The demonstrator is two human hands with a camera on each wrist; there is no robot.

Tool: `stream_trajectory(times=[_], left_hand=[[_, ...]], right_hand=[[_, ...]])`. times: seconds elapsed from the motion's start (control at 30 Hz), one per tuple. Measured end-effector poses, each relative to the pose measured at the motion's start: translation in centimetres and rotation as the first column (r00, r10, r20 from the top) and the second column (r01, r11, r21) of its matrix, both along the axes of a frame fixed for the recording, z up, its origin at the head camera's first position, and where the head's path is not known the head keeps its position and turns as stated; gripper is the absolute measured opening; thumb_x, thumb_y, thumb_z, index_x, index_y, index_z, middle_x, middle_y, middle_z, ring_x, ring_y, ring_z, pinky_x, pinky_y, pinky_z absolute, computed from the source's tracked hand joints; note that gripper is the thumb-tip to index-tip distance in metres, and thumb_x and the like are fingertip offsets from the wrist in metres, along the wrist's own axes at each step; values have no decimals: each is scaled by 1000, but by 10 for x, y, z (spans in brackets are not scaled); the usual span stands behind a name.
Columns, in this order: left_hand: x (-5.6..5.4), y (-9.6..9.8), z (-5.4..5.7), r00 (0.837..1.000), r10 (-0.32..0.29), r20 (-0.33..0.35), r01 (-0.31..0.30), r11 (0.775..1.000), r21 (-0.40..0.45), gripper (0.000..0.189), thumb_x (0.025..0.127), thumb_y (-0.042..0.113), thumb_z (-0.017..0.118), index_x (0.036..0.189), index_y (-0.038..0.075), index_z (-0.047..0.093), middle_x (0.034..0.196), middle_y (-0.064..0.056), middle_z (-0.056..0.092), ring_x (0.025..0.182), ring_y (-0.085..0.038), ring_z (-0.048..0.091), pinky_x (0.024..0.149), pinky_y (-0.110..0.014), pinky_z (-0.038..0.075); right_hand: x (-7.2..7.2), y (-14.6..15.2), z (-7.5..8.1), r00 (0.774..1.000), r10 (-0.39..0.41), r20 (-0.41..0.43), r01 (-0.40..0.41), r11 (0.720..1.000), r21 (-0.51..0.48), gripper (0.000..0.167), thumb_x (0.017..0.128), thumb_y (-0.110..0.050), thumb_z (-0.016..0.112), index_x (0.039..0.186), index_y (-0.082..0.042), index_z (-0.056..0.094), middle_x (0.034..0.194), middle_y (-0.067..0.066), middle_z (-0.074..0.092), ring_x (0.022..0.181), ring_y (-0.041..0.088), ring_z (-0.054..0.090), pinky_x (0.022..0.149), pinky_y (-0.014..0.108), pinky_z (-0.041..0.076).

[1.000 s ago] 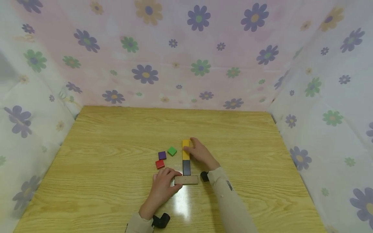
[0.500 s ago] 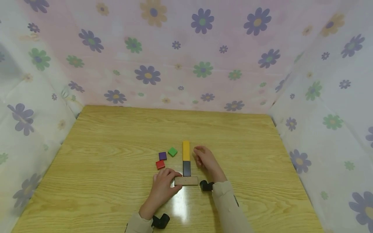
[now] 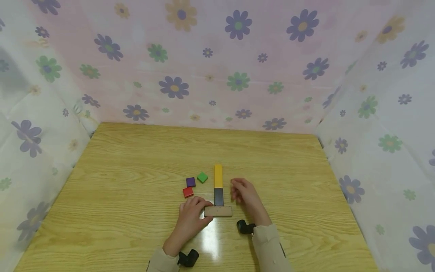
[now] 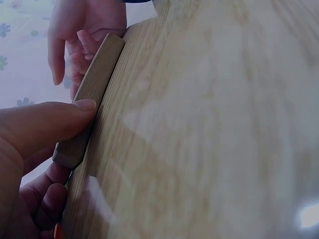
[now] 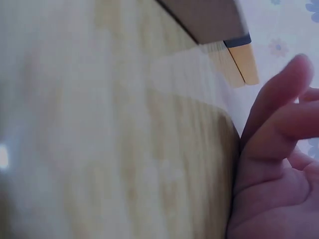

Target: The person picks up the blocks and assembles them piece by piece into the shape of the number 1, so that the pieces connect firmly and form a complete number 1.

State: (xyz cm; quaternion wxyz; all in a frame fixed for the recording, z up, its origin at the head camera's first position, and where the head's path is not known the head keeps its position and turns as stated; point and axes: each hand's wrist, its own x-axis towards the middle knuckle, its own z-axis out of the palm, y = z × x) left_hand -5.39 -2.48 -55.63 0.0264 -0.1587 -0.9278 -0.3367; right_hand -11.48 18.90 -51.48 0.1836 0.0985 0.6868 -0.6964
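My left hand (image 3: pixel 191 216) pinches the left end of a plain wooden block (image 3: pixel 219 211) between thumb and fingers; the block lies crosswise on the table. In the left wrist view the thumb presses on the near face of the wooden block (image 4: pixel 94 84). Behind its middle a black block (image 3: pixel 219 197) runs away from me, and a yellow block (image 3: pixel 218 176) continues that line, together making an upside-down T. My right hand (image 3: pixel 247 194) rests by the table to the right of the black block, fingers loosely bent and holding nothing. In the right wrist view the yellow block (image 5: pixel 245 64) stands beyond its fingers.
Left of the yellow block lie small square tiles: green (image 3: pixel 202 177), purple (image 3: pixel 191 182) and red (image 3: pixel 188 192). The wood-grain table (image 3: pixel 136 162) is bounded by flower-patterned sheets (image 3: pixel 210 68) at the back and both sides. Black wrist cameras (image 3: pixel 188 258) stick out from both sleeves.
My right hand has let go of the yellow block and drawn back to the right and toward me. My left hand stays on the wooden block. The view has shifted slightly.
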Motion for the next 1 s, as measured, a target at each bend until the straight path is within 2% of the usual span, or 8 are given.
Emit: stream_trajectory(times=[0.13,0.27,0.5,0.77,1.0], left_hand=[[1,0,-1,1000,1,-11,-1,1000,3,30,69,36,72,97,30,63,93,12,49,90,-11,41,69,-33,24],[1,0,-2,1000,-1,-13,1,1000,4,30,69,36,72,97,31,63,92,13,49,89,-10,41,69,-33,23],[0,-1,-4,1000,-8,2,8,1000,-2,30,71,38,71,99,32,62,93,14,47,88,-9,40,70,-33,23],[0,-1,-2,999,-10,33,9,1000,3,30,72,41,69,99,33,62,95,14,47,89,-10,40,71,-34,24],[0,-2,-1,999,-14,30,14,1000,5,30,73,44,68,100,34,61,95,15,47,88,-9,40,72,-35,24]], right_hand=[[6,4,-11,1000,-14,-4,14,999,-32,37,93,-21,48,120,4,46,90,17,55,63,18,55,48,24,39],[14,6,-21,999,-33,-20,32,999,-22,36,92,-23,50,118,0,49,91,16,57,65,18,58,48,24,39],[24,5,-26,997,-42,-69,42,999,-10,36,91,-25,51,118,-1,50,93,17,57,65,19,58,47,23,39],[25,4,-17,999,-24,-41,24,1000,-13,36,90,-19,52,121,0,48,96,20,57,66,19,58,48,23,39],[29,-3,2,997,38,-63,-33,996,83,37,90,-14,52,123,2,46,98,24,57,59,18,54,46,23,37]])
